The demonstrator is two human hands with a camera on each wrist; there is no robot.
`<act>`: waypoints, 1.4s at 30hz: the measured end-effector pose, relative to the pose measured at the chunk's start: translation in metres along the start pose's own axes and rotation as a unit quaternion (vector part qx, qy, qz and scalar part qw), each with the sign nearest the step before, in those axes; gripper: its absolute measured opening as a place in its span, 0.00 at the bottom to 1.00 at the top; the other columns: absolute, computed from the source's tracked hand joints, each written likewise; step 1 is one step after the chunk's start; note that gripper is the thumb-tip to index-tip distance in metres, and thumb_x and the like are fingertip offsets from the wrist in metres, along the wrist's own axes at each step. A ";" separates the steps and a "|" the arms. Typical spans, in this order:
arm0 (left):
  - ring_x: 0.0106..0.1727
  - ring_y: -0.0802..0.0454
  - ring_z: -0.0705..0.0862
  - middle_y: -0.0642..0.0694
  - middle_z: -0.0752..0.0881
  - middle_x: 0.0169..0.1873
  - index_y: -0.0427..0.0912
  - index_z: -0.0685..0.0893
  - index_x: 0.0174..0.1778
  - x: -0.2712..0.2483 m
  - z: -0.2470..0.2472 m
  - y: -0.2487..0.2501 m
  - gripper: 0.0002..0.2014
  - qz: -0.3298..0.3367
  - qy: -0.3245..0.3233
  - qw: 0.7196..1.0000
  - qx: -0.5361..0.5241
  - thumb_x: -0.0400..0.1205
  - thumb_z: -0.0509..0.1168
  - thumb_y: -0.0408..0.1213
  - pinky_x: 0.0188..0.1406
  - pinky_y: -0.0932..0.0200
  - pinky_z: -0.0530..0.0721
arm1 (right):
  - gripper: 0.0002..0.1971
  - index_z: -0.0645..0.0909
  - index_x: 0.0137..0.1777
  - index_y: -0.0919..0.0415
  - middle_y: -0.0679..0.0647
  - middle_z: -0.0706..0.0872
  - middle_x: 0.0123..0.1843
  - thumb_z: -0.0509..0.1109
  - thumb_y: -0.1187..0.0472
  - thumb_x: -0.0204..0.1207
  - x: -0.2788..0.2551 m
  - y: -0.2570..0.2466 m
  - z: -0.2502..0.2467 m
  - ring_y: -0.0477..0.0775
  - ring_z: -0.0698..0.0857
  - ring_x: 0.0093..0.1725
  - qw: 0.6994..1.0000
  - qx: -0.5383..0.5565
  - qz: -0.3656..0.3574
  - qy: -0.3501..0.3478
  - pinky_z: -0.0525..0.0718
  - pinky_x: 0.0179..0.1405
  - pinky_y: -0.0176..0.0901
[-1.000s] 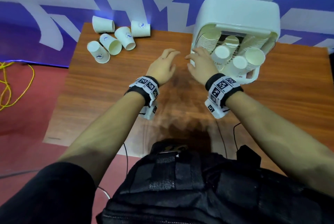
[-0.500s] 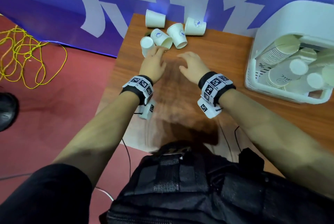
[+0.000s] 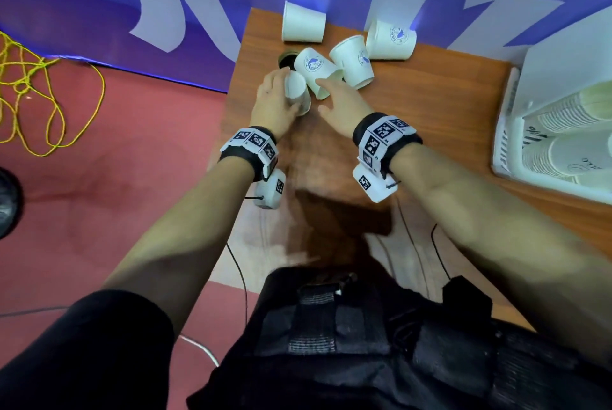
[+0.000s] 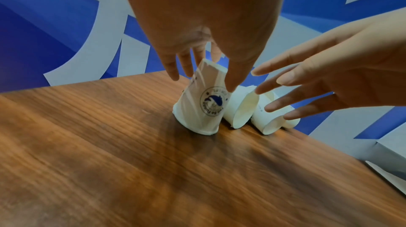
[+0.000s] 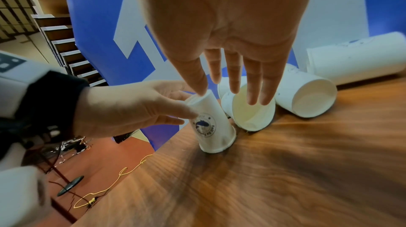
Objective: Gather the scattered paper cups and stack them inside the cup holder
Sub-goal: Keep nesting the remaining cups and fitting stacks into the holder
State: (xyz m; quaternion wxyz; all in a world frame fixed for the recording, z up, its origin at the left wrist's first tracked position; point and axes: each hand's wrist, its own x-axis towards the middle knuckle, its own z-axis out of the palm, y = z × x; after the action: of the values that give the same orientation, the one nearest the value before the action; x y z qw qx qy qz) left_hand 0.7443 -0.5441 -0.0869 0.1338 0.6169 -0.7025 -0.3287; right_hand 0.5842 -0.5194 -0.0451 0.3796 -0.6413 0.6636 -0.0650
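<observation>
Two hands reach paper cups scattered at the tabletop's far left corner.

The left hand [image 3: 273, 105] pinches an upside-down cup [image 3: 297, 93] near the left edge; the right hand [image 3: 341, 101], fingers straight, touches a toppled cup [image 3: 316, 70]. A clumsy nudge could roll cups off the edge. The cup holder [image 3: 510, 131] sits at the right edge.

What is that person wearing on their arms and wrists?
Each wrist has a black band covered with white tiles printed with black square codes. A small white box hangs under each, with thin black cables. A black short sleeve shows; forearms are bare.
</observation>
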 end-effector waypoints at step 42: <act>0.53 0.56 0.83 0.52 0.84 0.52 0.45 0.80 0.61 -0.118 0.111 0.300 0.21 0.211 -0.142 0.957 -0.141 0.75 0.75 0.46 0.56 0.59 0.83 | 0.38 0.64 0.78 0.52 0.52 0.79 0.66 0.75 0.62 0.68 -0.264 0.199 -0.107 0.49 0.80 0.61 0.944 0.194 0.019 0.267 0.78 0.63 0.43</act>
State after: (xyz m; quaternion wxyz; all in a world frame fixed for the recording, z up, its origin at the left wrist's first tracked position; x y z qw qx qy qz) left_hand 0.4686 -0.3914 0.0441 0.1845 0.3767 -0.7746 -0.4733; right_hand 0.3330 -0.2906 0.0272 0.3071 -0.5017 0.7269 -0.3543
